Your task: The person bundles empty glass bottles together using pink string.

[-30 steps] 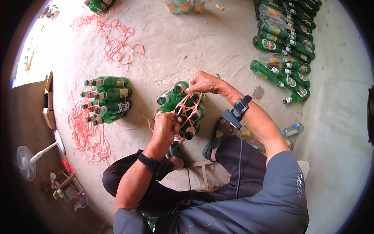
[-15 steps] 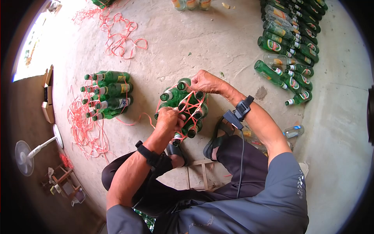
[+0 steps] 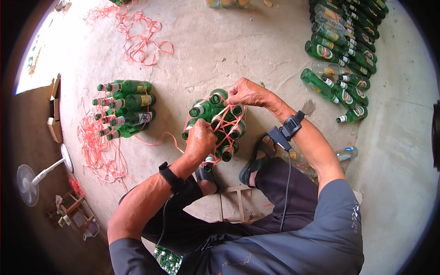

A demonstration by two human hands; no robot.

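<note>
A cluster of green glass bottles [image 3: 205, 108] stands upright on the floor before me, with pink plastic string [image 3: 224, 123] criss-crossing between the necks. My right hand [image 3: 247, 93] is closed at the cluster's far right side, pinching the string beside a bottle neck. Over the near left bottles, my left hand [image 3: 201, 139] is closed with its fingertips on the string; its fingers are partly hidden. One loose strand [image 3: 172, 137] trails left from the cluster.
A second tied bundle of bottles [image 3: 133, 101] stands left, beside tangled pink string [image 3: 98, 151]. More string [image 3: 137, 39] lies farther off. Rows of bottles [image 3: 341, 50] lie at the right. A white fan [image 3: 28, 183] and a small wooden rack [image 3: 78, 211] are at the left.
My left hand has shifted slightly up and turned over the bottle necks, and its elbow has swung outward to the left. My right hand stays at nearly the same spot.
</note>
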